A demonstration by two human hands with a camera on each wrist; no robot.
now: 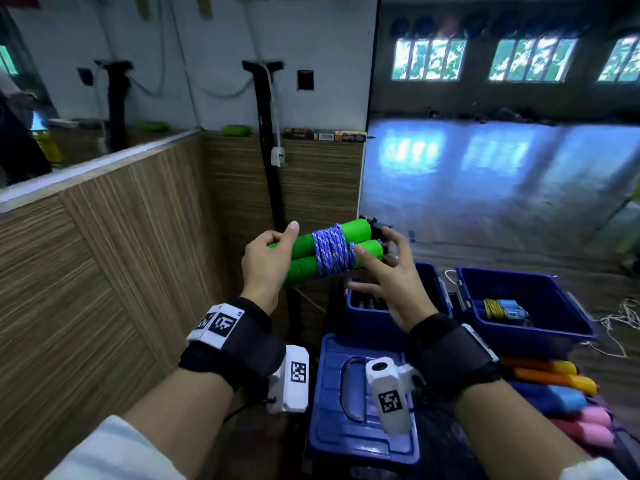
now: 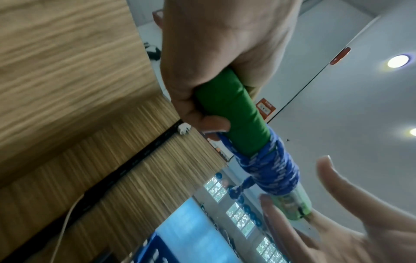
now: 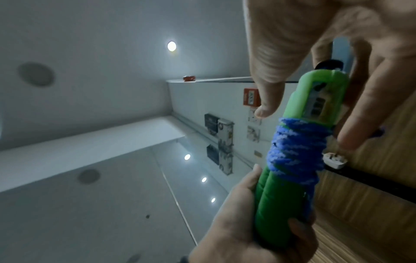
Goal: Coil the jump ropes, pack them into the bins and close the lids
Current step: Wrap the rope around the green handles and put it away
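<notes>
Left hand point(image 1: 266, 261) grips green foam-handled jump rope point(image 1: 304, 252) by handle ends, steadying pair so blue-white braided cord coil point(image 1: 333, 252) stays tight. Right hand point(image 1: 388, 275) fingers spread, loosely touching coil end. Open blue plastic bin point(image 1: 433, 282) just below right hand, likely destination.

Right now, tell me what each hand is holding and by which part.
The left hand grips the green-handled jump rope by the foam handle ends. The right hand holds nothing; its fingers are spread at the other end.
</notes>
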